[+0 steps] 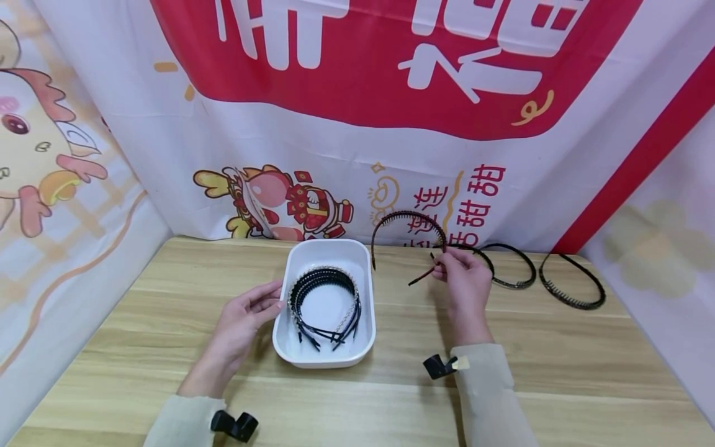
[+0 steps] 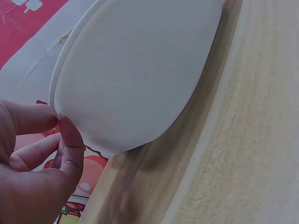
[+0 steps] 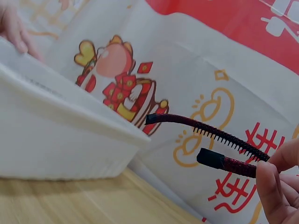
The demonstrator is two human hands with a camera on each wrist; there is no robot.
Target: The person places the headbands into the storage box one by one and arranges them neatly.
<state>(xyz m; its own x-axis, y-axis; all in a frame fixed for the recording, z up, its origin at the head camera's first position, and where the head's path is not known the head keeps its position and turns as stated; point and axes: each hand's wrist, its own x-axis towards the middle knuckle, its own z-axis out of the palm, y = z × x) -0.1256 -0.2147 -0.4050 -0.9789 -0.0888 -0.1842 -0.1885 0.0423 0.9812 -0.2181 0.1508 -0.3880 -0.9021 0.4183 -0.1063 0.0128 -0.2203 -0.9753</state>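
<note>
A white rectangular tub [image 1: 282,347] stands on the wooden table with several headbands [image 1: 326,273] nested inside, black ones and a pale beaded one. My left hand [image 1: 240,323] pinches the tub's left rim between thumb and fingers, as the left wrist view [image 2: 42,154] shows from close by. Right of the tub, my right hand [image 1: 465,279] pinches a dark red toothed headband [image 1: 410,214] near one end, raised above the table. In the right wrist view the headband's black-tipped ends [image 3: 210,157] point toward the tub [image 3: 70,140], apart from it.
Several dark headbands lie along the back right of the table [image 1: 391,403], one toothed headband [image 1: 575,303] farthest right. A printed cloth [image 1: 313,136] hangs behind the table, and more patterned cloth [image 1: 659,248] closes off the sides.
</note>
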